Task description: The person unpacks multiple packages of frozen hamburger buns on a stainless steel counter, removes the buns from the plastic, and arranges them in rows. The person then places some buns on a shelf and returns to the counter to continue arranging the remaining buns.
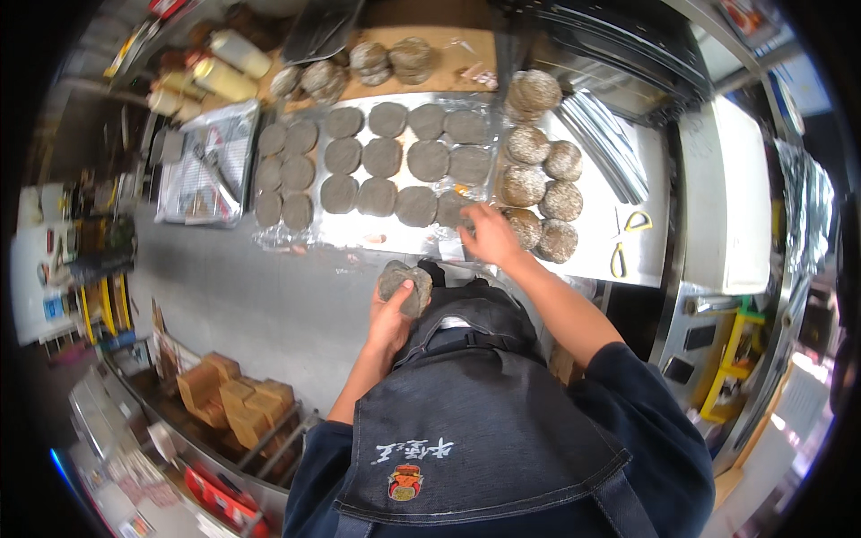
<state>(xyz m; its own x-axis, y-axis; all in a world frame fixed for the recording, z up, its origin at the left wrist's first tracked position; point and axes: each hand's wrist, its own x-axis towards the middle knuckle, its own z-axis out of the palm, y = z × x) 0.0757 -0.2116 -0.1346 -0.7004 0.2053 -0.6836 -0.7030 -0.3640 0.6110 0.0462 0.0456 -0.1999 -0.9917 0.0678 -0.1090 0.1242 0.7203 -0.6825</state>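
Observation:
My left hand [390,315] holds a couple of grey bun pieces [408,286] in front of my apron, thumb pressed across them. My right hand [494,235] reaches over the tray, fingers apart, at the near right grey bun half [452,207]; whether the fingertips touch it is unclear. Flat grey bun halves [379,157] lie in rows on a shiny metal tray [350,232] edged with clear plastic film. More of them [297,173] sit at its left end. Just right of my right hand are flour-dusted round buns [525,186] in two columns.
Yellow-handled scissors [620,262] and a foil roll [602,144] lie at right. Metal tongs [215,176] rest on a wire-racked tray [195,205] at left. Squeeze bottles [225,79] and stacked buns [412,60] stand at the back. Cardboard boxes [255,410] sit lower left.

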